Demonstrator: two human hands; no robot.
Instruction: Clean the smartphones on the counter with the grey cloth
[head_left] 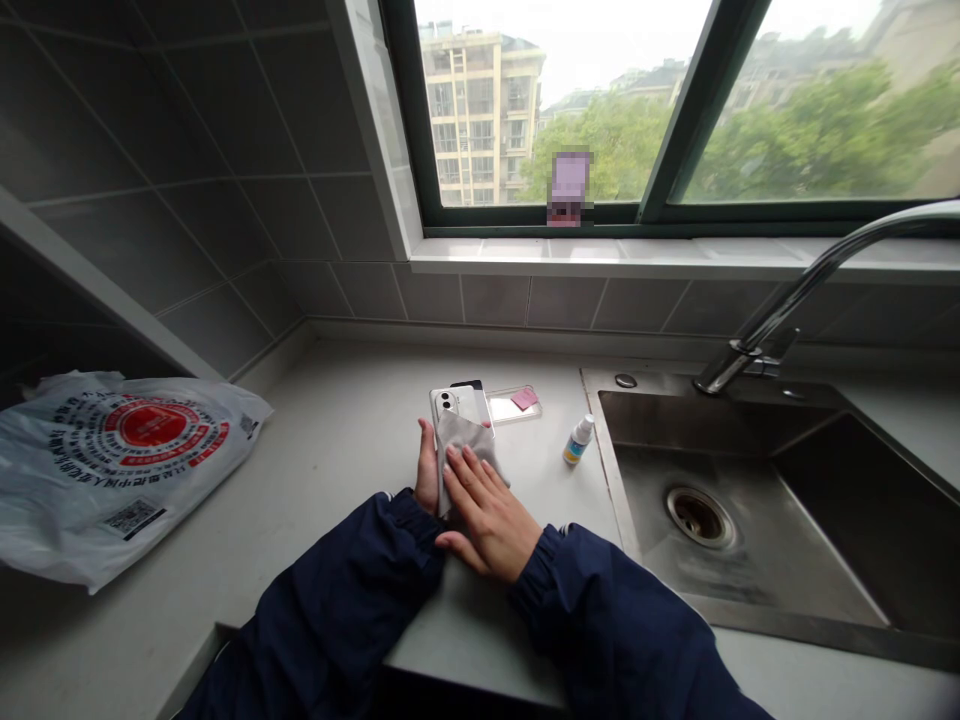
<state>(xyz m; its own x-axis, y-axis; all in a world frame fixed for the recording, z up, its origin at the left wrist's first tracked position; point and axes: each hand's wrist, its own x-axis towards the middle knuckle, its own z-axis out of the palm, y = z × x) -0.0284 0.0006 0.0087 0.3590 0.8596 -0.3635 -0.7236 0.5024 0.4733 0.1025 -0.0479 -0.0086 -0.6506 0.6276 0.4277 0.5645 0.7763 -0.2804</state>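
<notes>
My left hand grips a white smartphone by its left side, thumb along the edge, with the back and camera lenses facing up. A grey cleaning cloth covers the phone's lower part. My right hand lies over the cloth with fingers stretched out, pressing it against the phone. Just behind is a clear phone case on the counter, a small pink piece on it. A dark flat item shows partly behind the phone. To the right stands a small white spray bottle with a blue and yellow label.
A steel sink with a chrome faucet is set into the white counter on the right. A printed plastic bag sits at the left. Behind are a tiled wall and a window sill.
</notes>
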